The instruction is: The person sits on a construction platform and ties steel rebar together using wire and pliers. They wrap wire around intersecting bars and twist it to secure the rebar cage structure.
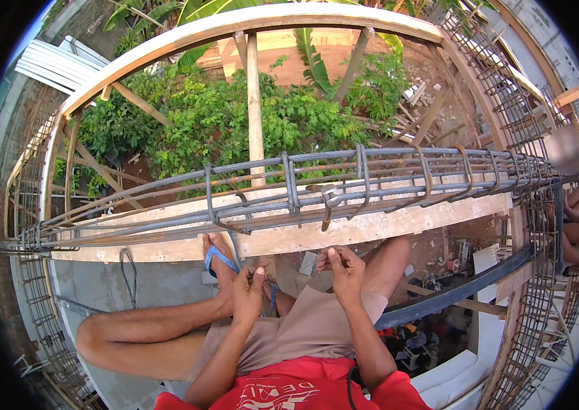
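Note:
My left hand (249,289) is above my lap, thumb and fingers pinched together near the flip-flop foot. Something thin and dark shows at its fingertips, too small to name. Level with it to the right, my right hand (345,269) has curled fingers with the thumb up; whether it holds a thin piece is hard to make out. Beyond both hands a rebar beam cage (289,189) with square stirrups runs across, above a wooden formwork board (289,238). A metal tool that looks like pincers (328,197) hangs on the cage bars. Neither hand touches the cage.
A dark wire loop (128,277) hangs over the board at left. Vertical rebar column cages stand at left (38,292) and right (546,246). A dark beam (458,284) crosses above a cluttered lower level. Another person (576,220) sits at far right. Shrubs (269,118) grow below.

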A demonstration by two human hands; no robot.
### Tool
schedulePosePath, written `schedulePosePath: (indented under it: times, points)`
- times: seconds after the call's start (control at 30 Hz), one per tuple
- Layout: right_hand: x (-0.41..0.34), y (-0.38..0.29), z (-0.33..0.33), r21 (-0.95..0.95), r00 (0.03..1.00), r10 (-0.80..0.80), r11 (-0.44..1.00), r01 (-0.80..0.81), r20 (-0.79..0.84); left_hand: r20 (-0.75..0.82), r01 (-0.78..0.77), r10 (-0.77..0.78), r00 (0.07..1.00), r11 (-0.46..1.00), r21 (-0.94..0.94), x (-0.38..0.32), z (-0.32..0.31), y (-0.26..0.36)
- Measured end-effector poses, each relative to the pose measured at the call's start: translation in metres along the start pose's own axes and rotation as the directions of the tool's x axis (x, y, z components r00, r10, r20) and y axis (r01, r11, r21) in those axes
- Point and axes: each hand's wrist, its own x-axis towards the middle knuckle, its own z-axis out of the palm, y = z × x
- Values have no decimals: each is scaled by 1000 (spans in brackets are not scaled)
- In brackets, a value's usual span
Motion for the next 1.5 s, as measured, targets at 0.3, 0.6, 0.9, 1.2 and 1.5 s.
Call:
schedulePosePath:
  times: [0.3,0.6,0.9,1.2,1.5]
  points:
    - [41,58,36,-171,963,194,972,-162,188,283,-139,30,959,918,372,28,3,-29]
    - [42,68,51,-740,980,-172,645,191,102,-4,-111,119,993,929,352,65,17,-93]
    - [69,55,84,-935,991,95,352,51,90,-101,-104,88,991,979,-173,77,52,-98]
    - [75,113,101,-719,969,-187,695,14,-162,-159,-189,239,958,941,279,86,45,-106]
    - [68,101,86,-645,972,-235,747,163,-28,-142,83,-55,988,976,201,99,20,-52]
